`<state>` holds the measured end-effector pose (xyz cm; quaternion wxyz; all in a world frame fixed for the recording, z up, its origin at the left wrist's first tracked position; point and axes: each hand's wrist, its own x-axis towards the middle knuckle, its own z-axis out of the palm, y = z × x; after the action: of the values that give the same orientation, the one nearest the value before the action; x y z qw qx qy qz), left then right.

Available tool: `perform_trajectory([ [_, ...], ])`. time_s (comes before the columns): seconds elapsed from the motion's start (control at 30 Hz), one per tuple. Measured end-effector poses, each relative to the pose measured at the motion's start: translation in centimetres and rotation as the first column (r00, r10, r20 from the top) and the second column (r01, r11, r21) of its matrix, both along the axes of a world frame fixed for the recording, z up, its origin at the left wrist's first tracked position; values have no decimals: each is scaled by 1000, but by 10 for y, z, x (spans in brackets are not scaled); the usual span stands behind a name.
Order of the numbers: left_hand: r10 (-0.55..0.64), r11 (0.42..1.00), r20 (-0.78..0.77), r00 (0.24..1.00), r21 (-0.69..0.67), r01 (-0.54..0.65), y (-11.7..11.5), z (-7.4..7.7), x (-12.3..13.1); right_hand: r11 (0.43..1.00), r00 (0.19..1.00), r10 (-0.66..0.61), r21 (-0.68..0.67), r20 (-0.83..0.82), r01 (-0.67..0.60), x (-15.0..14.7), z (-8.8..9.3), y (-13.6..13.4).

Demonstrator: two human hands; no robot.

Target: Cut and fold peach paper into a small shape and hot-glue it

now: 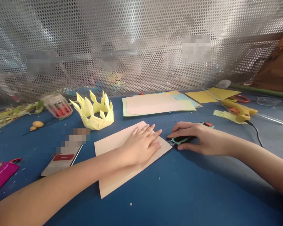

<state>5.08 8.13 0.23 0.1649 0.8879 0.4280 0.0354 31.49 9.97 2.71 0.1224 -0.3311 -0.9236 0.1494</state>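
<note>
My left hand (141, 146) lies flat with its fingers spread on a sheet of pale pink paper (115, 180), pressing it to the blue table. The sheet sits at an angle, one corner pointing right. At that right corner my right hand (201, 138) has its thumb and fingers closed around a teal and black box cutter (182, 138). The metal tip of the cutter is at the paper's corner; I cannot tell whether it touches the paper. Part of the cutter's body is hidden under the hand, and a red and black end shows behind the fingers.
A folded yellow paper crown (97, 117) stands behind the pink sheet. Coloured papers (153, 105) lie at the back. A yellow glue gun (239, 110) with a cord is at right. On the left are a phone (61, 161), a clear jar (58, 105) and a magenta object (3, 175).
</note>
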Motion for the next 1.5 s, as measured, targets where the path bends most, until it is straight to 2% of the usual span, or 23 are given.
perform_trajectory([
  [0.2,63,998,-5,998,9,-63,-6,-2,2,1000,1000,22,7,1,-22,3,-3,5],
  [1.17,53,997,14,998,52,-54,-3,-12,2,999,1000,10,-37,4,-10,4,-2,4],
  [1.5,63,997,8,998,45,-63,-3,-9,3,999,1000,0,-45,-6,0,4,0,3],
])
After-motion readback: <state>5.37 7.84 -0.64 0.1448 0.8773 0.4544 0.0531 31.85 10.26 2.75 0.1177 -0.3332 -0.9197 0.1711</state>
